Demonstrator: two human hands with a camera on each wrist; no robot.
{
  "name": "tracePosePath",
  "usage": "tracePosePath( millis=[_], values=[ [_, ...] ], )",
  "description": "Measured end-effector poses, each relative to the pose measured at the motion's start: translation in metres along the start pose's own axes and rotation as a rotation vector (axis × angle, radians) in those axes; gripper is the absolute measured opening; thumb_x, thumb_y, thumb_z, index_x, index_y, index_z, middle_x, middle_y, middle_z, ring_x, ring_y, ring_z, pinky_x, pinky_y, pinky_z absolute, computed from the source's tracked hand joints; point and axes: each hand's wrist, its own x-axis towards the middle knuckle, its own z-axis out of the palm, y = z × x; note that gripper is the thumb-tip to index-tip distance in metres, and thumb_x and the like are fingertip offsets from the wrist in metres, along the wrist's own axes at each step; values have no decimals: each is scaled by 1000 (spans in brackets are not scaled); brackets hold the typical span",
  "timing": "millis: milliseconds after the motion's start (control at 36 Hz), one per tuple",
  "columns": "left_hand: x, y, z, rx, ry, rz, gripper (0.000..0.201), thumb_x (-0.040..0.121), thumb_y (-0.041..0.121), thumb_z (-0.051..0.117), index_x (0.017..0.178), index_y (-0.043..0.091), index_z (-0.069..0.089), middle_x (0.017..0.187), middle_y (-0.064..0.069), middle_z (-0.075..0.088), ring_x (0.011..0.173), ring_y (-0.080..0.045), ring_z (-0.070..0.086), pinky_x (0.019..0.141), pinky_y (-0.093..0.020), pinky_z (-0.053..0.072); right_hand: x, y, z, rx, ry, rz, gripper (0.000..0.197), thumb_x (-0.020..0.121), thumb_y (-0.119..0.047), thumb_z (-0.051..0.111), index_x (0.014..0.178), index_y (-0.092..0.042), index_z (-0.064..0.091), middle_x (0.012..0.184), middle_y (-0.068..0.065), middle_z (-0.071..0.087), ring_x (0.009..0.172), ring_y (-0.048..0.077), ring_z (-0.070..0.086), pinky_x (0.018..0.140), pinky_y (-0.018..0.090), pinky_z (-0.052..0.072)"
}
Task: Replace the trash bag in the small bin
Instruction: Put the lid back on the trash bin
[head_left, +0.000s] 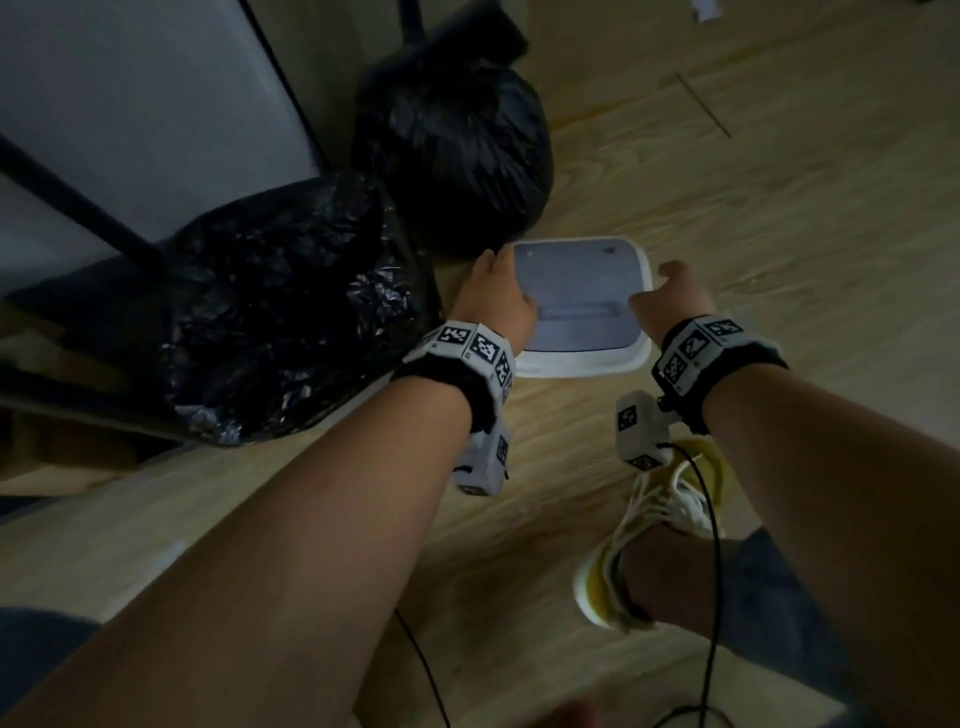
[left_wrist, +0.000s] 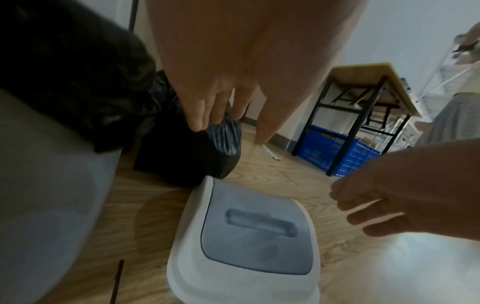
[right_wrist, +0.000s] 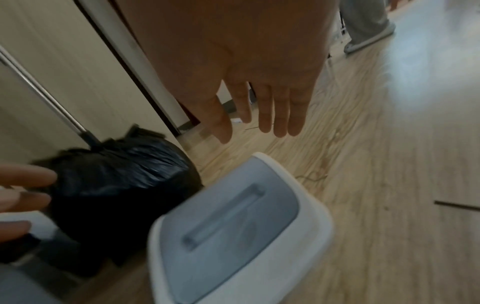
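Observation:
A white bin lid (head_left: 582, 358) with a grey flap lies on the wood floor, also in the left wrist view (left_wrist: 249, 236) and the right wrist view (right_wrist: 233, 232). My left hand (head_left: 501, 296) hovers over its left edge with straight fingers (left_wrist: 207, 107). My right hand (head_left: 675, 299) hovers over its right edge, fingers (right_wrist: 259, 115) spread. Neither hand holds anything. To the left stands the small grey bin (left_wrist: 46, 195), a black bag (head_left: 280, 312) folded over its rim. A full, tied black trash bag (head_left: 457, 150) sits behind the lid.
A wall and a dark metal leg (head_left: 78, 202) are at the left. My yellow shoe (head_left: 649, 530) and a cable are just below the lid. A table with a blue crate (left_wrist: 337, 152) stands further off. Another person's legs (right_wrist: 363, 24) are at the far right.

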Motion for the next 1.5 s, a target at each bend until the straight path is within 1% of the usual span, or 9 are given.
tracePosePath(
  millis=[250,444,639,722,861,1028,1139,1278,1500],
  values=[
    [46,-13,52,-123,-105,-196,67,89,19,54,149,17,24,144,-12,42,126,-34,49,103,-42,44,42,28,22,-92,-45,77,63,91,-19,53,149,-14,28,143,15,46,122,35,53,97,47,49],
    [67,-29,77,-184,-190,-400,75,97,15,47,155,14,-1,154,-14,32,134,-34,44,106,-40,39,59,48,49,-61,-97,117,45,96,-13,45,139,-7,36,130,18,55,115,35,56,77,37,41],
    [73,-36,86,-282,-222,-422,64,95,10,49,150,8,17,147,-17,41,129,-36,47,106,-41,40,66,53,61,-67,-31,118,31,98,-14,39,127,-5,44,125,19,57,111,36,57,75,35,39],
    [76,-37,83,-318,-232,-434,58,95,8,50,146,5,23,142,-18,45,125,-36,50,95,-37,41,69,55,63,-101,-8,113,27,96,-12,41,120,-3,51,118,19,60,105,36,59,73,34,39],
    [69,-41,77,-291,-201,-417,54,92,20,60,138,4,36,135,-16,53,121,-33,55,97,-37,45,65,59,61,-161,52,82,21,91,-16,48,104,-5,60,90,12,60,91,34,63,68,33,39],
    [59,-42,72,-143,-127,-418,41,91,31,60,124,6,53,124,-16,62,112,-36,61,90,-37,48,57,56,55,-202,105,99,21,92,-14,47,102,-6,64,100,17,67,93,35,64,71,34,45],
    [49,-32,66,-20,-96,-369,31,94,22,54,118,4,58,120,-18,64,109,-37,62,76,-34,43,52,54,45,-202,118,85,21,91,-13,50,106,-8,64,102,16,68,94,36,64,72,35,47],
    [38,-13,45,-32,-14,-259,32,91,21,57,117,2,57,117,-20,65,106,-36,63,77,-35,48,39,43,25,-144,154,66,21,91,-13,48,106,-5,60,105,21,64,81,34,53,69,33,38],
    [11,8,-9,58,91,-97,30,89,25,56,107,1,61,110,-18,66,100,-35,63,72,-31,43,1,8,-17,-78,230,8,29,91,-11,45,116,-8,59,113,19,63,104,38,61,74,34,41]
  ],
)
